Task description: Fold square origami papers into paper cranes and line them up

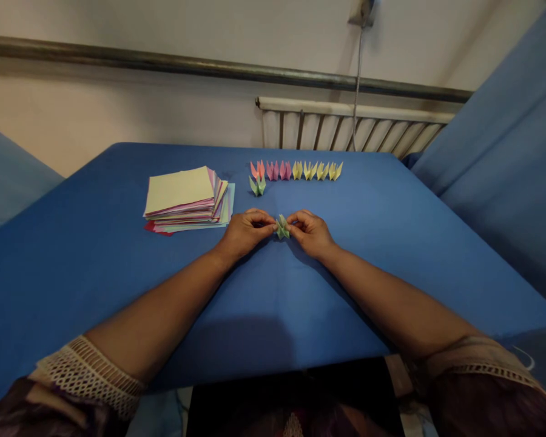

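Note:
Between my two hands, low over the blue table, is a small pale-green origami crane [282, 227]. My left hand [251, 230] pinches its left side between thumb and fingers. On the opposite side, the thumb and fingertips of my right hand [312, 233] close on its right edge. Just beyond my left hand stands another green paper crane [257, 185]. Behind it runs a row of several folded cranes, with an orange-red one [257, 170] at the left end, pink ones [279, 171] beside it, and yellow ones [316, 170] to the right.
A stack of coloured paper sheets [182, 194], yellow on top, lies left of my hands. The blue-covered table [368, 212] reaches back to a wall with a radiator [337, 124] and a metal pipe [186, 65]. Blue curtains [505, 139] hang at both sides.

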Tool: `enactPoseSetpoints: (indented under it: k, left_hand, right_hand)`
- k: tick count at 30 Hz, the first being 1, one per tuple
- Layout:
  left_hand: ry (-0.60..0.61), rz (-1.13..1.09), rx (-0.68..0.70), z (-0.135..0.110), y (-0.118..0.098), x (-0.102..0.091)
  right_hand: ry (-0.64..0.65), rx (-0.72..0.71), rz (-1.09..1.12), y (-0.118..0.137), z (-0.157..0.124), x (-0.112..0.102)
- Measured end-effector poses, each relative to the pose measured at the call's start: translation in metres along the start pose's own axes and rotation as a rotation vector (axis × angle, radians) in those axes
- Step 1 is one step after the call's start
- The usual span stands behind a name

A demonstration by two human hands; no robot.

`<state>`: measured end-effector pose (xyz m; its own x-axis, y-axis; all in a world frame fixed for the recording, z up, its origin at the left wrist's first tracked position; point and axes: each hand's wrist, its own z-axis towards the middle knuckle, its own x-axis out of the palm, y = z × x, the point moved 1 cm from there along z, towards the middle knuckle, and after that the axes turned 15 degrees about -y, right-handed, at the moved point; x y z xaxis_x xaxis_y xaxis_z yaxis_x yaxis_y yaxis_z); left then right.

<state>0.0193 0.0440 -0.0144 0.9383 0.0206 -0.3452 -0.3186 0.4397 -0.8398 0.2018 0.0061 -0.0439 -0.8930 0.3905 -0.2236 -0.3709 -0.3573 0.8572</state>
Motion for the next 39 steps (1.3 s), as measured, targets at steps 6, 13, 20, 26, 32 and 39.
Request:
enactPoseSetpoints:
  k: [6, 13, 20, 26, 32, 39]
  left_hand:
    - [0.005, 0.061, 0.046, 0.005, 0.004, 0.002]
    - [-0.01, 0.151, 0.127, 0.007, 0.009, 0.004]
    - [-0.01, 0.197, 0.186, 0.007, 0.01, 0.004]
    - [-0.005, 0.154, 0.082, 0.008, 0.015, 0.003]
    - [0.012, 0.102, 0.004, 0.006, 0.013, 0.007]
    - [0.04, 0.169, 0.047, 0.006, 0.011, 0.004]
  right_hand:
    - [0.017, 0.022, 0.022, -0.004, 0.005, 0.005]
    - [0.051, 0.061, 0.07, -0.013, 0.006, 0.01]
    - [0.054, 0.078, 0.092, -0.012, 0.005, 0.011]
    - [0.023, 0.126, 0.036, -0.018, 0.006, 0.011]
    - [0.034, 0.126, 0.041, -0.01, 0.006, 0.01]
    - [0.054, 0.071, -0.072, -0.01, 0.007, 0.005]
